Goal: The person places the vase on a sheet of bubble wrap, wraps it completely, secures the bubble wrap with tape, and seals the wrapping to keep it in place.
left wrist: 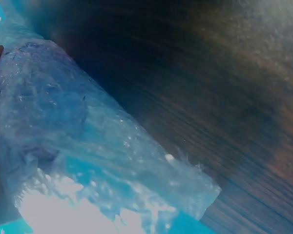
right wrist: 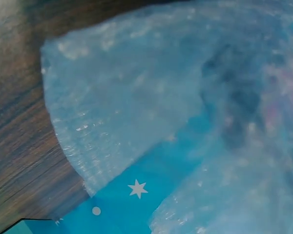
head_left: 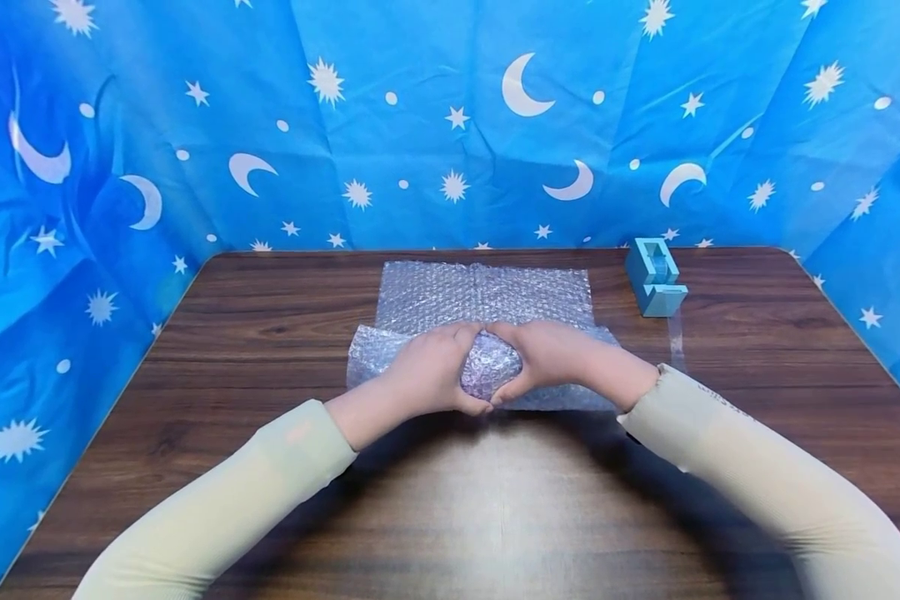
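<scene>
My left hand (head_left: 438,367) and right hand (head_left: 543,358) grip a bundle of bubble wrap (head_left: 489,367) from its two sides, thumbs nearest me and fingertips almost meeting at the far side. Something purplish shows faintly through the layers; its kind is hidden by the wrap. Loose ends of the wrap stick out left and right past the hands, and a flat stretch of the sheet (head_left: 480,292) lies behind on the table. In the left wrist view the wrapped bundle (left wrist: 44,97) fills the left side. A flared wrap end (right wrist: 117,92) spreads across the right wrist view.
A teal tape dispenser (head_left: 654,279) stands at the back right of the brown wooden table (head_left: 270,300), with a clear strip of tape (head_left: 677,342) hanging toward the front. A blue cloth (head_left: 435,125) with moons and stars surrounds the table's back and sides.
</scene>
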`<action>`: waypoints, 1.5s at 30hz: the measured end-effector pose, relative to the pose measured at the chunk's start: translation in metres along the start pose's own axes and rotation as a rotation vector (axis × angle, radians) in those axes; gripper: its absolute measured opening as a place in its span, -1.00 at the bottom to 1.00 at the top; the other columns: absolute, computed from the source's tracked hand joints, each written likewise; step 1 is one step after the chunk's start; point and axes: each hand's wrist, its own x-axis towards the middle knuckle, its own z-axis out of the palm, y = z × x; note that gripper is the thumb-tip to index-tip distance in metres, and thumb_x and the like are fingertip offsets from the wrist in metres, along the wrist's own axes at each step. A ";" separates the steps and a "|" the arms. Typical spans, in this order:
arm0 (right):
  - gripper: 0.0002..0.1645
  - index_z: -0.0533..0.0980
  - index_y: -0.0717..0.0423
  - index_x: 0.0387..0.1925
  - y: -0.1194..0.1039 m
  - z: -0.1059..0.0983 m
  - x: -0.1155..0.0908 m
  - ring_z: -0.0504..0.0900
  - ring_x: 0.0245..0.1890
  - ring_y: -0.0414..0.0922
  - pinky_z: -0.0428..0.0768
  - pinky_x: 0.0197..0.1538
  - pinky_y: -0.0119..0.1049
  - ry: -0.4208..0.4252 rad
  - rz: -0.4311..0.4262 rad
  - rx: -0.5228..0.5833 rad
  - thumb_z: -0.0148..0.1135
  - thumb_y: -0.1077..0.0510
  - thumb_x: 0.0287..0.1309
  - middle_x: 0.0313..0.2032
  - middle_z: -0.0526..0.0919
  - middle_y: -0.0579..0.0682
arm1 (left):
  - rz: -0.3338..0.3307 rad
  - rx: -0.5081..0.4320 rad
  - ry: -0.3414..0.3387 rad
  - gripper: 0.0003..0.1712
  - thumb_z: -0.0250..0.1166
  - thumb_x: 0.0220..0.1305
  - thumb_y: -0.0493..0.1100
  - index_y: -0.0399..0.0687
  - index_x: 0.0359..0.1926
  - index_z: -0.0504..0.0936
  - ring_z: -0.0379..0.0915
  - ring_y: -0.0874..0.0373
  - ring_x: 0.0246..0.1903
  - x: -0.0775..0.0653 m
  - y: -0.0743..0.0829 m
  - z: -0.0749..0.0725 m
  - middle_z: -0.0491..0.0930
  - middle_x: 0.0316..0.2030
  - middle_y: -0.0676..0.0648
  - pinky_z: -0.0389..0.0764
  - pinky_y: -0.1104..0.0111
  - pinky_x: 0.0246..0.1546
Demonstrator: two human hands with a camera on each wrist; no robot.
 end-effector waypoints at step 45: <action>0.23 0.27 0.20 0.50 -0.013 0.009 -0.040 0.44 0.42 0.24 0.42 0.40 0.31 0.333 -0.060 -0.292 0.42 -0.45 0.01 0.43 0.44 0.25 | -0.101 -0.151 -0.228 0.25 0.56 -0.02 0.29 -0.34 0.49 0.26 0.55 -0.17 0.27 0.013 -0.014 -0.010 0.54 0.32 -0.30 0.54 0.07 0.36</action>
